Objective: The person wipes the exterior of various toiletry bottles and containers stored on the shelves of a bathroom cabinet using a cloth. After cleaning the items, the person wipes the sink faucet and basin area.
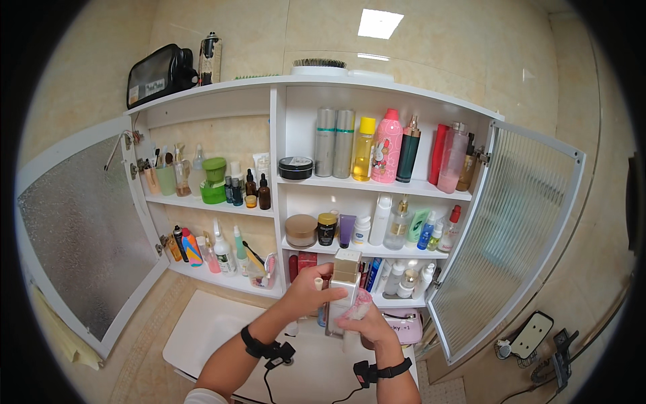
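Note:
My left hand (pixel 309 289) grips a tall square silver bottle (pixel 339 308) with a champagne-gold cap (pixel 347 265). A small pale stick-like item (pixel 318 284) shows beside its fingers; whether the hand holds it I cannot tell. In my right hand (pixel 372 323) is a bunched pink-and-white cloth (pixel 360 303), pressed against the bottle's right side. Both hands are above the white washbasin (pixel 202 323), in front of the lowest shelf of a white wall cabinet (pixel 333 189). The bottle hides part of that shelf.
Two cabinet doors, a frosted left one (pixel 86 227) and a ribbed right one (pixel 515 227), stand swung out on either side. Bottles and jars crowd the shelves. A pink bag (pixel 404 325) sits below. On top are a black pouch (pixel 159 76) and a hairbrush (pixel 319 67).

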Available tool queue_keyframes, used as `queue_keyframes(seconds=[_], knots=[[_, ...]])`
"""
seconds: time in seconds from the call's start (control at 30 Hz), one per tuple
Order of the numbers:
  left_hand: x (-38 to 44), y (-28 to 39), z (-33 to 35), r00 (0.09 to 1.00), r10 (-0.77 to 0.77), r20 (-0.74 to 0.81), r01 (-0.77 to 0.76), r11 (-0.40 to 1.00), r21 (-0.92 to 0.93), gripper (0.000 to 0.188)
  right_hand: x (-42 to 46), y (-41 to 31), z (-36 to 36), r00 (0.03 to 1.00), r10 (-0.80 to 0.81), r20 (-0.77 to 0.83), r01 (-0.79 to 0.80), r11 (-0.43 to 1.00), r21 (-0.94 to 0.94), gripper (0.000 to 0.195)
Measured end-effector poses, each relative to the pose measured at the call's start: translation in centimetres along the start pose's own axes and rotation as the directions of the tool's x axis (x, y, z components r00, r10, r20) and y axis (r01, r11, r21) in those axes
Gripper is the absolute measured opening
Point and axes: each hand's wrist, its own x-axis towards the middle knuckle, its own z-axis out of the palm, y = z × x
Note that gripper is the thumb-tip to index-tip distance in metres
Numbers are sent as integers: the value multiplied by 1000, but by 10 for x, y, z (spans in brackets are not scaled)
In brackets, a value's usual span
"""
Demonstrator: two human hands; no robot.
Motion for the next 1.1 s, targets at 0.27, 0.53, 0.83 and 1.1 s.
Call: queue_keyframes(seconds=[0.27,0.53,0.83,1.1], knots=[[14,-4,-3,984,-145,105,147,989,-7,41,-5,28,10,969,-12,247,-150,767,624,72],[-10,-31,22,862,507,-15,-305,542,783,63,-1,3,16,909,-145,-390,306,868,391,43],[-31,-72,38,962,247,-112,-145,818,557,66,-6,4,28,847,-182,-499,380,865,329,47],[-54,-94,25,997,32,-71,-15,971,237,53,4,-29,-14,843,-297,-448,408,897,172,38]])
